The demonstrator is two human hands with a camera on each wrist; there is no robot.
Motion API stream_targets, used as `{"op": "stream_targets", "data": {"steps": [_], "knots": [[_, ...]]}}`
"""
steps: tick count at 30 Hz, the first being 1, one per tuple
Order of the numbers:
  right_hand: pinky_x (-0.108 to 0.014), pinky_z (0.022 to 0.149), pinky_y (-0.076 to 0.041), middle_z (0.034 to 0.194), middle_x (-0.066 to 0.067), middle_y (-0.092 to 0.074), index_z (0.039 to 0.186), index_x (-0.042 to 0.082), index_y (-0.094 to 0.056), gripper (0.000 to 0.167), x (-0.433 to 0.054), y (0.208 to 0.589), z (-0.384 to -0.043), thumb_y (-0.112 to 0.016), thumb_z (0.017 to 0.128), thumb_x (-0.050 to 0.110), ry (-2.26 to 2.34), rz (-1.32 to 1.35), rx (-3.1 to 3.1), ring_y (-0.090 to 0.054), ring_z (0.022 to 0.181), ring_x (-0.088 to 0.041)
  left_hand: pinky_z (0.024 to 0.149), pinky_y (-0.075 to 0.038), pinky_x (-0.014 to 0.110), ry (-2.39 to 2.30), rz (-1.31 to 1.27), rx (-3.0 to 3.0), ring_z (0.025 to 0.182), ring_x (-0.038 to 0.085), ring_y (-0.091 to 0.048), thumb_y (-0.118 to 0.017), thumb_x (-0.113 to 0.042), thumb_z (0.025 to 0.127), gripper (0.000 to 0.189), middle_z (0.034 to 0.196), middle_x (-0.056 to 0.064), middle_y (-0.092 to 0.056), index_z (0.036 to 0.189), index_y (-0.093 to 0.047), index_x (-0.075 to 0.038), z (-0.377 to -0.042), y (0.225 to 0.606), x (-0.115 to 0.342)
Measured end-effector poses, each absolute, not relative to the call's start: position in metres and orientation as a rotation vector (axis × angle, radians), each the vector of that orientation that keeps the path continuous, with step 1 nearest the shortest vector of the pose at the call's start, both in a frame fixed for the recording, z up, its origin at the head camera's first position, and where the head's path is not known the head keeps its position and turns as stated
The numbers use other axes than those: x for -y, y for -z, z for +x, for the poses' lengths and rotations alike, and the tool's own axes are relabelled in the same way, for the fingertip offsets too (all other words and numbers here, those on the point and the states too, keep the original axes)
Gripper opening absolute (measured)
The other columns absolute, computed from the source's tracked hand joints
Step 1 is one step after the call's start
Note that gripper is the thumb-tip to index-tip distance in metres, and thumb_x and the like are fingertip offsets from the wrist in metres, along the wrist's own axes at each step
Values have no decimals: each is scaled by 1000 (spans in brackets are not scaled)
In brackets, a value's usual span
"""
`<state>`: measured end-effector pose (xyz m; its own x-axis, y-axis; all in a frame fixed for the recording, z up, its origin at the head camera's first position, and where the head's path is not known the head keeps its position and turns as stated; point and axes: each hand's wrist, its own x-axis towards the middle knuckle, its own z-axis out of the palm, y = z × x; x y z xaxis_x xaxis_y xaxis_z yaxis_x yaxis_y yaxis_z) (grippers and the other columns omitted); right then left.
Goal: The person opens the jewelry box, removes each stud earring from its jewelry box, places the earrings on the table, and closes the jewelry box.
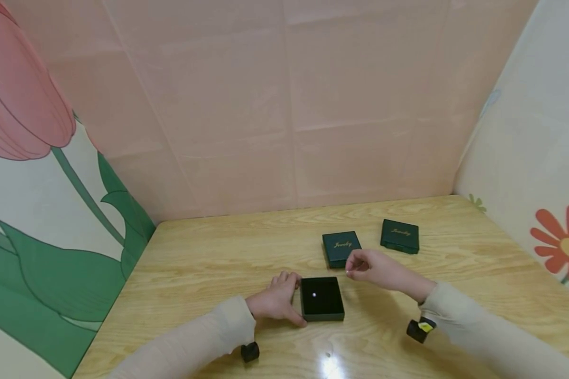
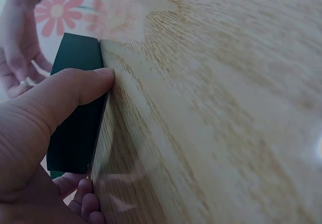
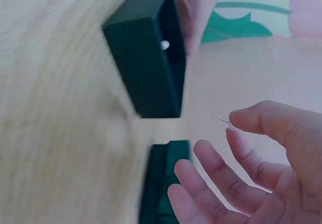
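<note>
An open dark green jewelry box (image 1: 329,317) with a black inside lies on the table. One small shiny stud earring (image 1: 314,295) sits in its left half, and also shows as a bright stud (image 3: 164,45) in the right wrist view. My left hand (image 1: 276,301) grips the box by its left side, thumb at the front and fingers behind. To the right of the box, above the table, my right hand (image 1: 372,268) pinches a stud earring (image 3: 231,127) between thumb and index finger. Its thin pin points away from the fingertips, and the other fingers are spread.
Behind the open box lies a dark green piece with gold lettering (image 1: 340,247), partly behind my right hand. Farther right is a similar lettered green box (image 1: 400,237). The wooden table (image 1: 208,252) meets a pink backdrop (image 1: 246,131) at its far edge.
</note>
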<state>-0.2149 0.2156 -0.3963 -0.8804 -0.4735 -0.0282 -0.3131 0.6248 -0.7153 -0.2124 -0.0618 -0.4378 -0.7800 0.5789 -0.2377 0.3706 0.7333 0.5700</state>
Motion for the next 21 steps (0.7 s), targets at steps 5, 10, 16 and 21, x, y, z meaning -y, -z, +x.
{"op": "stream_targets", "data": {"steps": [5,10,16,21], "knots": [[-30,75,-50,87,1,-62,87,10,-61,5,-223,410,-216,-66,89,10,1014,-652,-2647,-57,83,-11,88,-35,30,-712,731,-2533,101,16,-35,-89,-32,65,86,112,0,-40,133,-40,-11,-212,438,62],[-25,68,-46,84,2,-63,85,8,-63,4,-226,422,-219,-66,87,7,973,-675,-2615,-52,77,-9,88,-36,30,-702,724,-2536,100,16,-36,-89,-33,65,86,113,1,-41,133,-40,-12,-212,437,62],[-24,64,-43,80,3,-62,83,8,-63,5,-225,427,-219,-66,86,4,969,-659,-2607,-50,72,-10,90,-36,31,-699,723,-2536,101,16,-36,-89,-33,65,87,114,1,-41,133,-40,-12,-212,437,62],[-23,61,-42,76,3,-61,83,7,-63,6,-224,430,-220,-67,85,2,932,-635,-2624,-50,68,-9,90,-35,31,-691,731,-2538,101,16,-36,-89,-34,65,88,114,0,-41,134,-39,-13,-213,439,61]]}}
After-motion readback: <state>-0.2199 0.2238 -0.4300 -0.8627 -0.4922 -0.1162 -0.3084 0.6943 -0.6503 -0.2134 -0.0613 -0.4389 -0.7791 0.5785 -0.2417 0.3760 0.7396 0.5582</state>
